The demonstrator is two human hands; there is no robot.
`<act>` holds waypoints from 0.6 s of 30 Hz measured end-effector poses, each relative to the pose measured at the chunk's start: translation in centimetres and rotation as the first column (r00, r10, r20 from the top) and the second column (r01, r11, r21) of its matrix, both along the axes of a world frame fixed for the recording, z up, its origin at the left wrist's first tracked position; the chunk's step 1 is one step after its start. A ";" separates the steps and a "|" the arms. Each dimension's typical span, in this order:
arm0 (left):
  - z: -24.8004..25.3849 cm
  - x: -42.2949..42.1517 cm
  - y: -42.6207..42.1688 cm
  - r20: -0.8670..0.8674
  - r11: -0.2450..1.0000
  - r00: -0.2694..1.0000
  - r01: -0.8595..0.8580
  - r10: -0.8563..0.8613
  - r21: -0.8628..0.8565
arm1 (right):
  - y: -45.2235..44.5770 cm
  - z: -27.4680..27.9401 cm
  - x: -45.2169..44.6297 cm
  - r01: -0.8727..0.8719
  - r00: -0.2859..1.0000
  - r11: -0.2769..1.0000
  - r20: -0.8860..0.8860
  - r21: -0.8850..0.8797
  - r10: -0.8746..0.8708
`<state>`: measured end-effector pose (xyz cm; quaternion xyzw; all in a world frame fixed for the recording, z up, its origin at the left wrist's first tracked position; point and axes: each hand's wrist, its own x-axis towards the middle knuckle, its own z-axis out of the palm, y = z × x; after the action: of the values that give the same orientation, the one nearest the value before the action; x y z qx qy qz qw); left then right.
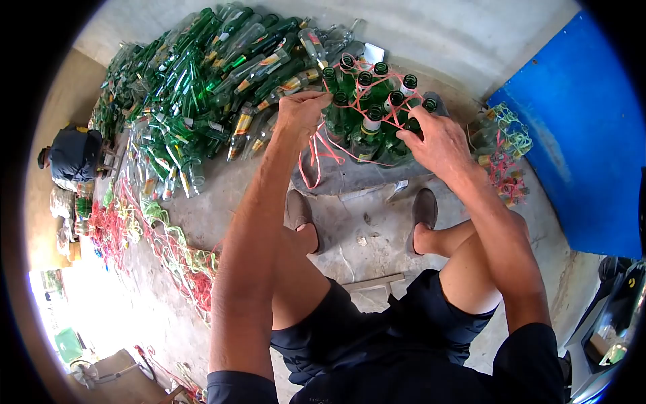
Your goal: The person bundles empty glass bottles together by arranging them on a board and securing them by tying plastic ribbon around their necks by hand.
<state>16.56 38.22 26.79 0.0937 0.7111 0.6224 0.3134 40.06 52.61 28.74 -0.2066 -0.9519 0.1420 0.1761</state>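
Note:
Several green glass bottles point(367, 140) stand upright in a tight cluster on a low grey slab point(336, 176). Pink plastic strap point(356, 106) is laced around and between their necks, and loose lengths hang down at the left side. My left hand point(301, 113) is closed in a pinch on the strap at the left edge of the cluster. At the right edge, my right hand point(439, 140) has its thumb and fingers closed on the strap beside a bottle neck. The fingertips are partly hidden there.
A large heap of green and clear bottles point(202, 81) lies against the wall. Tangled pink and green straps point(178, 259) spread over the floor at left. More bottles with straps point(501, 158) stand by a blue panel point(572, 128). Another person point(74, 155) is at far left.

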 end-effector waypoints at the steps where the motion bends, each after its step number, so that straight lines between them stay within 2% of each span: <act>1: 0.1 0.2 -0.1 -0.003 1.000 1.000 -0.006 0.006 0.006 | 0.2 -0.1 0.0 -0.018 1.000 1.000 -0.005 0.010 0.019; 9: -0.9 2.2 -0.7 -0.069 0.994 0.993 -0.096 0.100 0.051 | 2.1 0.3 0.3 -0.105 0.994 0.993 -0.015 0.048 0.105; 12: -1.6 3.8 -1.0 -0.115 0.987 0.982 -0.143 0.150 0.067 | 3.6 1.0 0.4 -0.097 0.994 0.995 0.057 0.028 0.095; 18: -2.1 8.9 -1.0 0.015 0.956 0.979 -0.203 0.204 0.211 | 6.9 1.7 -0.4 -0.073 0.994 0.997 0.076 0.005 0.073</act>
<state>25.49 37.19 24.68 0.0550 0.6479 0.7231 0.2333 39.69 59.50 30.47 -0.1761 -0.9654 0.1365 0.1352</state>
